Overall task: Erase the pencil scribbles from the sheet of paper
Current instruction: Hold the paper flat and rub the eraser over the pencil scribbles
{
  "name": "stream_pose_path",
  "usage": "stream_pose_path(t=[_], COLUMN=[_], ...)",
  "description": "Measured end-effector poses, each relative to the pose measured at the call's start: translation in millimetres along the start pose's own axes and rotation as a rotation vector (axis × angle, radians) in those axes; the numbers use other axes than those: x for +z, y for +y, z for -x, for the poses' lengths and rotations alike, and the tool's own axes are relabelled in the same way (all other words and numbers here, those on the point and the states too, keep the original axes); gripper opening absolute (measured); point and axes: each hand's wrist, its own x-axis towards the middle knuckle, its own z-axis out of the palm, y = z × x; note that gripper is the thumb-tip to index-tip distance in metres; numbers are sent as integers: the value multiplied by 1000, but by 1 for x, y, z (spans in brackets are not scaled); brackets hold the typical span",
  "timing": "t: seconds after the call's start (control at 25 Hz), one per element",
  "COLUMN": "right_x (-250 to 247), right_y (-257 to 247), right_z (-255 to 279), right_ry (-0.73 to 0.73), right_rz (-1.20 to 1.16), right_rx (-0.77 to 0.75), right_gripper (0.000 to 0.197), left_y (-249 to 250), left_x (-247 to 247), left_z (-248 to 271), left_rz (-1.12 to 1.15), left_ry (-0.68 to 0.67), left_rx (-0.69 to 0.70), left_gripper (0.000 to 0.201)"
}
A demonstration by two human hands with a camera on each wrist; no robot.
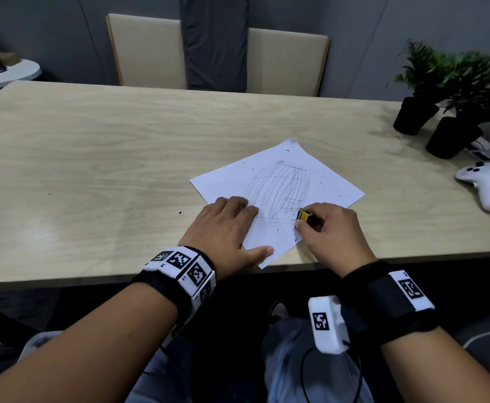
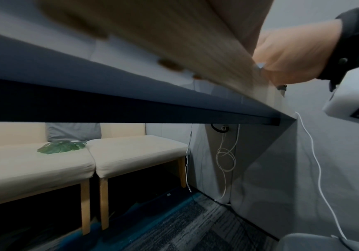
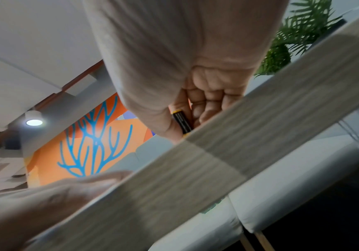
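1. Both hands rest on the sheet [image 1: 278, 181] at the table's [image 1: 92, 158] near edge: the left hand [image 1: 226, 228] lies flat, fingers spread and relaxed, pinning the sheet's near-left part.
2. Curled fingers of the right hand [image 1: 331, 228] pinch a yellow-and-black eraser [image 1: 304, 214], its tip down on the paper at the near-right corner of the scribbles [image 1: 278, 190].
3. Turned like a diamond, the sheet has one corner pointing at the person.
4. Nearly all the scribbles lie just beyond the eraser, far and slightly left, their strokes running near to far.
5. Dark crumbs [image 1: 284, 228] dot the paper; much seems left to erase.
6. I judge strokes should travel away from the pinning hand, or the paper may buckle.
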Motion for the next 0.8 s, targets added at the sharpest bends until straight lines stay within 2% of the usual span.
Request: stream_pose_path(t=[0.16, 0.32, 0.4, 0.52, 0.68, 0.8], right_x=[18, 5, 8, 23, 10, 17], right_y=[-23, -8, -13, -34, -15, -27], right_z=[10, -7, -7, 4, -16, -10], right_ry=[-91, -27, -38, -140, -64, -125], right_rz=[63, 78, 117, 123, 143, 160], right_rx=[-164, -26, -44, -151, -33, -87], right_gripper=[11, 12, 13, 16, 18, 18], left_y=[0, -2, -2, -1, -1, -1], left_x=[4, 4, 3, 4, 3, 3], left_z=[-2, -5, -4, -4, -4, -4], left_rz=[-60, -67, -70, -64, -46, -38], left_ry=[-86, -193, -196, -186, -185, -180], left_rx=[-1, -2, -3, -4, -8, -8], left_gripper=[105, 94, 96, 105, 93, 95])
